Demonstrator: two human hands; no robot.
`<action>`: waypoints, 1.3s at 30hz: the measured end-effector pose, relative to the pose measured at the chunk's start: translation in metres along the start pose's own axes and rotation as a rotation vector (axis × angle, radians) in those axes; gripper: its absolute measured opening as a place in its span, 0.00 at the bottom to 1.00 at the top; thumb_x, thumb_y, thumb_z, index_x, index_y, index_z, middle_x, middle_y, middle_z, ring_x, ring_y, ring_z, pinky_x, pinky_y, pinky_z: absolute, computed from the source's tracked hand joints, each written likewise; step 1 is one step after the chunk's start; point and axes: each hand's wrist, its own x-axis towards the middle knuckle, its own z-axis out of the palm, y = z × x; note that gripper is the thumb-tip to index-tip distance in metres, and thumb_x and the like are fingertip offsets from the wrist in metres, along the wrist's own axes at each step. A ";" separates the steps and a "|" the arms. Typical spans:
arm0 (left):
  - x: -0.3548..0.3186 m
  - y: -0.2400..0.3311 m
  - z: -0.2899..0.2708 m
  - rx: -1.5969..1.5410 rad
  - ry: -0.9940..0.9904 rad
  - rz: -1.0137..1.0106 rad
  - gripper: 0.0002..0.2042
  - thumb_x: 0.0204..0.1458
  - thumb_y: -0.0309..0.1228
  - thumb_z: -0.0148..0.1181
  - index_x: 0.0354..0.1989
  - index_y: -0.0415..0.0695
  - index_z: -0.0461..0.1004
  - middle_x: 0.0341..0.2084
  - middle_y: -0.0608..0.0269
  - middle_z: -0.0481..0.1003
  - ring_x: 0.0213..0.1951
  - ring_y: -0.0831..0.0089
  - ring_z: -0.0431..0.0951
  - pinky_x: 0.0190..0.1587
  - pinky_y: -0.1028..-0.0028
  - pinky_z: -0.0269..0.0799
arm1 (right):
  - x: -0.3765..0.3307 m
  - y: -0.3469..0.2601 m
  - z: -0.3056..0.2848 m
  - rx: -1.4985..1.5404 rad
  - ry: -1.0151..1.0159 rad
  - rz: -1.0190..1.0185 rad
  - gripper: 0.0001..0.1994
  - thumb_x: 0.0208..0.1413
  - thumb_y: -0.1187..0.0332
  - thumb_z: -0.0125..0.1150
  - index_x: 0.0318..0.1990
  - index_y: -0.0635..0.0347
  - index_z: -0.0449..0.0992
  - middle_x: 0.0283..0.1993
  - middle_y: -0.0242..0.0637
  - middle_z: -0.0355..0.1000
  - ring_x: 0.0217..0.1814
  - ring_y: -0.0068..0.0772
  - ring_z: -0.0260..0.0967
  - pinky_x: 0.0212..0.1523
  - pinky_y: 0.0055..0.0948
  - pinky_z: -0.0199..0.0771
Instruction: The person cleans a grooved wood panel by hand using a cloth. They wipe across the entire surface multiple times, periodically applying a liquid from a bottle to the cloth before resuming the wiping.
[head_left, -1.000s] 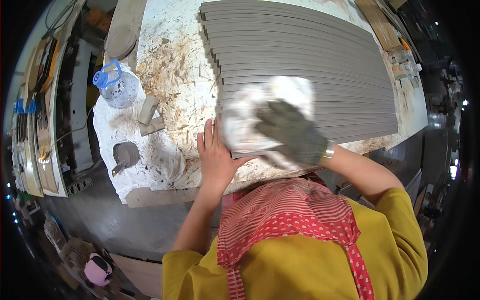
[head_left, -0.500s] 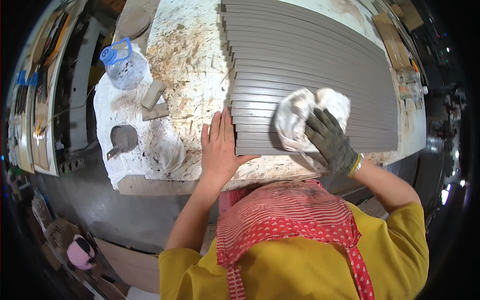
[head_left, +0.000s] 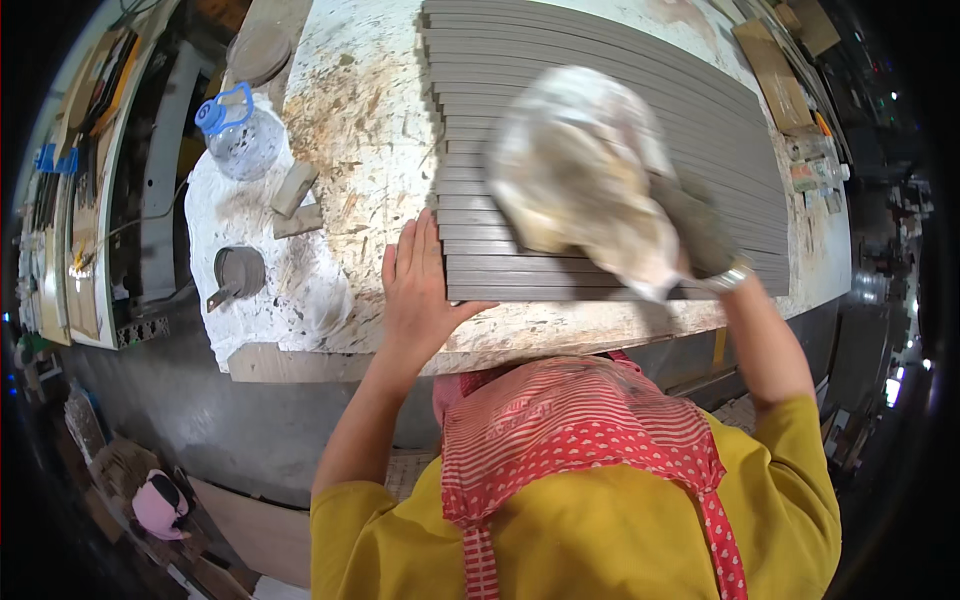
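A row of long grey strips (head_left: 560, 70) lies side by side on a paint-stained white workbench (head_left: 350, 130). My left hand (head_left: 415, 290), bare, lies flat on the bench with its fingers pressed against the left ends of the nearest strips. My right hand (head_left: 700, 235), in a dark grey glove, grips a large white cloth (head_left: 580, 170) held over the middle of the strips; the cloth is blurred and hides most of the glove.
A clear plastic jug with a blue cap (head_left: 240, 135) stands at the bench's left. Small wood blocks (head_left: 295, 195) and a round grey tool (head_left: 238, 272) lie on white sheeting nearby. Cardboard (head_left: 770, 70) sits far right. My red patterned apron (head_left: 580, 430) fills the foreground.
My right hand has swept the cloth across the strips, right then back toward the middle and farther from me. My left hand has stayed at the strip ends.
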 end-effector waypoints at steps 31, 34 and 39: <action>0.004 0.010 0.001 0.022 -0.049 -0.024 0.58 0.32 0.51 0.71 0.66 0.30 0.43 0.68 0.51 0.48 0.69 0.55 0.45 0.68 0.58 0.38 | -0.025 0.079 0.022 -1.489 -0.267 -0.851 0.24 0.47 0.61 0.60 0.54 0.51 0.70 0.59 0.33 0.66 0.60 0.39 0.61 0.59 0.43 0.61; -0.005 -0.020 0.027 0.038 0.110 0.231 0.47 0.41 0.45 0.68 0.66 0.37 0.49 0.66 0.51 0.53 0.68 0.57 0.50 0.67 0.57 0.42 | -0.008 0.087 0.062 -1.510 -0.176 -0.845 0.21 0.52 0.56 0.57 0.52 0.55 0.72 0.54 0.38 0.67 0.62 0.42 0.57 0.62 0.46 0.57; -0.027 -0.061 0.049 -0.019 -0.205 0.216 0.38 0.46 0.30 0.63 0.66 0.37 0.52 0.63 0.49 0.57 0.66 0.53 0.52 0.66 0.55 0.44 | 0.024 0.065 0.095 -1.108 -0.339 -0.990 0.20 0.46 0.63 0.59 0.50 0.55 0.71 0.48 0.40 0.69 0.52 0.40 0.66 0.57 0.39 0.64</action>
